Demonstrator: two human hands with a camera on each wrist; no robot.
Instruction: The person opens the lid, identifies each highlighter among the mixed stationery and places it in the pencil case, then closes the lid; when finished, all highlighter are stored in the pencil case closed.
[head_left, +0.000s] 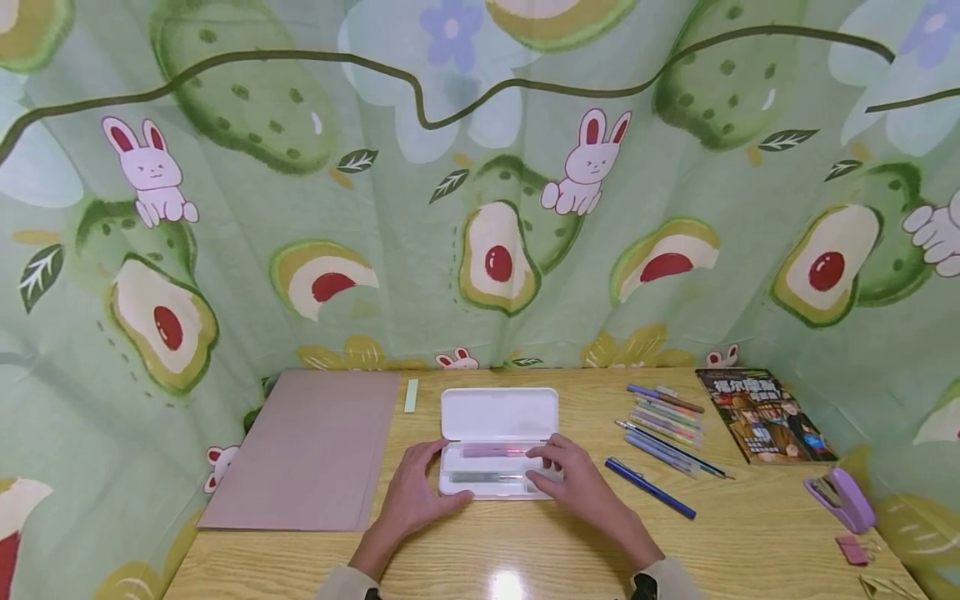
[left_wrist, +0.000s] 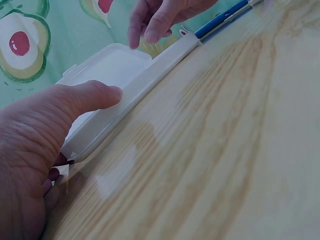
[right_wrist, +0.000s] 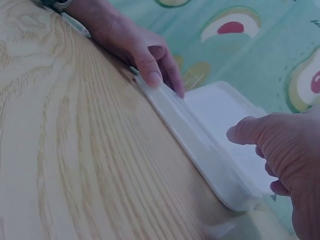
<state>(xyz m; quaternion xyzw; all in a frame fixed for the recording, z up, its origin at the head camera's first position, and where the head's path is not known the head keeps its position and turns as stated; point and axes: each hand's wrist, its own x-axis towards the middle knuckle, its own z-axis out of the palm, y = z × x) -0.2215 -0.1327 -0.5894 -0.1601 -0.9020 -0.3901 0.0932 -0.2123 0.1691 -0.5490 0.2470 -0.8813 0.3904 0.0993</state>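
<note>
A white pencil case (head_left: 500,415) lies on the table with its lid raised toward the curtain. Inside, a pink pen (head_left: 483,452) sits in the rear section and a grey, clear-barrelled pen (head_left: 480,478) in the front one. My left hand (head_left: 416,492) grips the case's left end, thumb along the front edge and fingers around the side. Over the right end hovers my right hand (head_left: 573,479), its fingers loosely bent and thumb apart from them, with nothing seen between them. In the right wrist view its thumb (right_wrist: 242,131) stands above the case.
Right of the case lie a blue pen (head_left: 651,488) and several pens and pencils (head_left: 667,425). Farther right are a magazine (head_left: 768,417), a purple stapler (head_left: 843,500) and a pink binder clip (head_left: 853,550). A mauve folder (head_left: 307,450) and a pale green strip (head_left: 411,396) lie left.
</note>
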